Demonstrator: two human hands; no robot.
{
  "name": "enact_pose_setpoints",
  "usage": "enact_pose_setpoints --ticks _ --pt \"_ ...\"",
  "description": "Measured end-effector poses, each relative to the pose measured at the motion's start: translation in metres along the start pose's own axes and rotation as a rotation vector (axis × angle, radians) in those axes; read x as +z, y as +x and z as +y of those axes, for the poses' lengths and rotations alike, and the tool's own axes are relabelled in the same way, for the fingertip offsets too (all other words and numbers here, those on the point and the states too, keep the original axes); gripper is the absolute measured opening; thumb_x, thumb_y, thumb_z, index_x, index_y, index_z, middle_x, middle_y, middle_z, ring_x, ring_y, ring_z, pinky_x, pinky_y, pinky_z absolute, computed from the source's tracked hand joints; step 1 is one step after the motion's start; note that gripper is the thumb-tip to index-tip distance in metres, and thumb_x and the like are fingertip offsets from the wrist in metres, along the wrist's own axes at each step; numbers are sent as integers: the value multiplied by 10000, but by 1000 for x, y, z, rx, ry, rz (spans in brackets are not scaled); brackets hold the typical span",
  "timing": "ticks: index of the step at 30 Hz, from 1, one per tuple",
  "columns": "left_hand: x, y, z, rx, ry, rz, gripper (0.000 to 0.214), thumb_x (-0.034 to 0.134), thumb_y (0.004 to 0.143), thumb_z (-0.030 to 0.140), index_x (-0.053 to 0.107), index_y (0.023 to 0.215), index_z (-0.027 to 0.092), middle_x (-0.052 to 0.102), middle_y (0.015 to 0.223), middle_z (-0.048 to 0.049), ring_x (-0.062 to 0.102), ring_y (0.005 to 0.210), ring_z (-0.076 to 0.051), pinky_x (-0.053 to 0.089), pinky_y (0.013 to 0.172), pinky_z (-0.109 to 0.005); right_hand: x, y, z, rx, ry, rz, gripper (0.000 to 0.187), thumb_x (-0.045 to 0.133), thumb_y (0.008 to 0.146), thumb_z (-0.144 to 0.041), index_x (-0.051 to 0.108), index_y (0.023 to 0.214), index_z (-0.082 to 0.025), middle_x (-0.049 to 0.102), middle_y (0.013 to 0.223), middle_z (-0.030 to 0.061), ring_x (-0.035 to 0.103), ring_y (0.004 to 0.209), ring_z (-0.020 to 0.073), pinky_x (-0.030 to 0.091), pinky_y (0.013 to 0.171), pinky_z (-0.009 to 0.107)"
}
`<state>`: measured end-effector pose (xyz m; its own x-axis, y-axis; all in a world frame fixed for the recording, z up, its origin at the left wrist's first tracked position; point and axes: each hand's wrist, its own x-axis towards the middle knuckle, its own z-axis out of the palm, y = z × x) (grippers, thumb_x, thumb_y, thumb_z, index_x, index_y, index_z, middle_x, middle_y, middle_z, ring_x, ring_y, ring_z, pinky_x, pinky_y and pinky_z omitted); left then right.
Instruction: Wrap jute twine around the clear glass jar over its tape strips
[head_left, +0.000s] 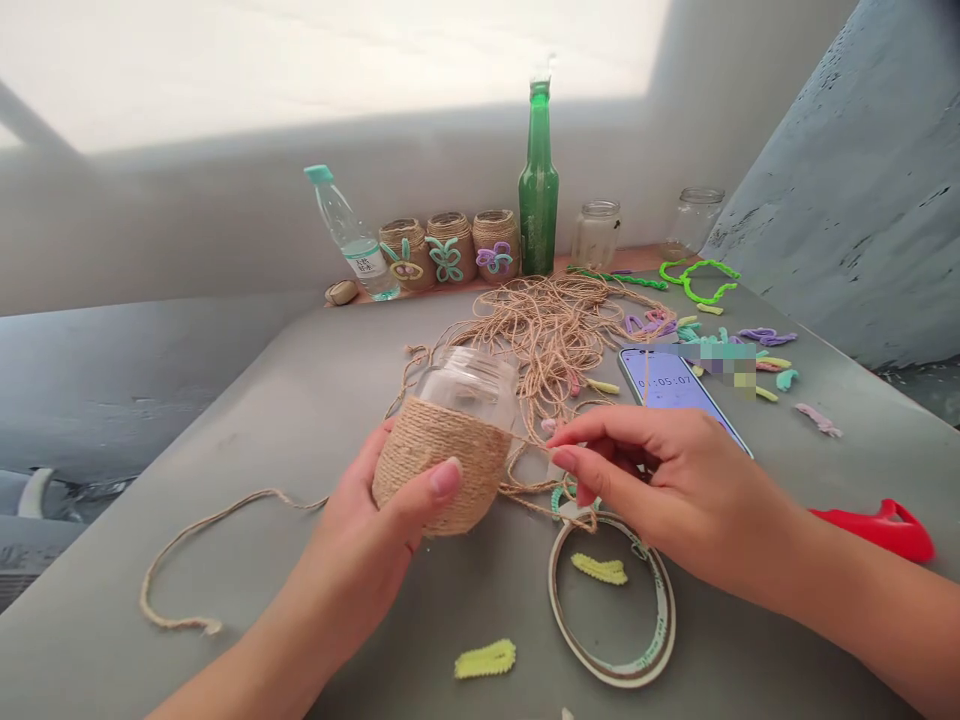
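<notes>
My left hand (382,540) is wrapped round a glass jar (469,375), its thumb lying across the front. Jute twine (442,450) covers the jar's lower part in tight rows, while the neck and shoulder are bare glass. The jar leans a little above the table. Between thumb and index finger, my right hand (645,470) pinches the strand of twine running from the jar's right side. A big loose tangle of twine (547,330) lies behind the jar. Below my right hand lies a roll of tape (555,575), with a yellow pipe-cleaner piece (600,569) inside its ring.
Along the back stand a water bottle (352,240), several twine-wrapped jars (448,250), a green bottle (538,190) and bare glass jars (598,235). A phone (682,390), pipe-cleaner pieces (765,337) and a red-handled tool (889,530) lie at right. A twine end (180,540) trails left.
</notes>
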<state>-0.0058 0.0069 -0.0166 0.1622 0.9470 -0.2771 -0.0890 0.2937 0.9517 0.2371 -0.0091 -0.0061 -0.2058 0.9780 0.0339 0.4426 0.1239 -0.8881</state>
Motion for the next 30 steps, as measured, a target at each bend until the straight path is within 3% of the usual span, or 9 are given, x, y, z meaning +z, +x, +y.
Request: enact_pose_setpoints --ticks 4,10,14,19,23,25,30 --pt "0 3 -1 13 -61 -55 597 792 805 490 645 1336 260 762 1256 -113 689 1107 -341 617 832 -393 0 -1 -2 -78 14 -46 195 611 1028 -376 731 921 -266 631 696 -28 530 624 117 387 498 223" --pt "-2 -5 -1 5 -249 -297 513 748 851 484 706 1336 323 821 1157 -70 715 1013 -324 677 786 -427 -1 1 -3 -82 69 -113 226 626 1021 -382 744 900 -232 631 708 -20 514 645 116 391 529 228" --pt "-6 -6 -4 -53 -316 -393 419 719 880 508 774 1252 323 830 1173 -73 723 1038 -334 681 795 -451 -3 1 -3 -83 113 -141 236 655 1007 -409 777 904 -236 653 726 -18 510 639 108 382 524 223" --pt "-6 -3 -8 -37 -308 -382 358 681 919 534 815 1175 323 843 1143 -32 739 1036 -280 647 822 -341 -3 0 -1 -57 96 -129 241 680 992 -417 762 866 -229 641 715 -27 476 600 95 349 497 223" --pt "-4 1 -10 -7 -195 -358 615 855 755 578 748 1296 304 827 1199 -41 732 1047 -278 646 793 -306 -2 0 2 -49 66 -84 286 656 998 -465 749 869 -227 659 747 -13 496 632 112 364 514 237" --pt "-4 2 -10 -13 -177 -349 647 890 737 514 725 1326 307 819 1223 -42 723 1094 -290 650 834 -324 -2 -1 2 -69 56 -71 284 642 1010 -458 743 875 -229 657 743 -18 501 635 111 374 522 236" --pt "-6 0 -12 -41 -336 -385 508 753 893 390 669 1393 361 803 1281 -35 711 1181 -312 665 918 -440 -1 -2 -2 -196 4 -29 209 627 1035 -364 738 911 -237 689 791 -38 564 694 97 429 600 211"
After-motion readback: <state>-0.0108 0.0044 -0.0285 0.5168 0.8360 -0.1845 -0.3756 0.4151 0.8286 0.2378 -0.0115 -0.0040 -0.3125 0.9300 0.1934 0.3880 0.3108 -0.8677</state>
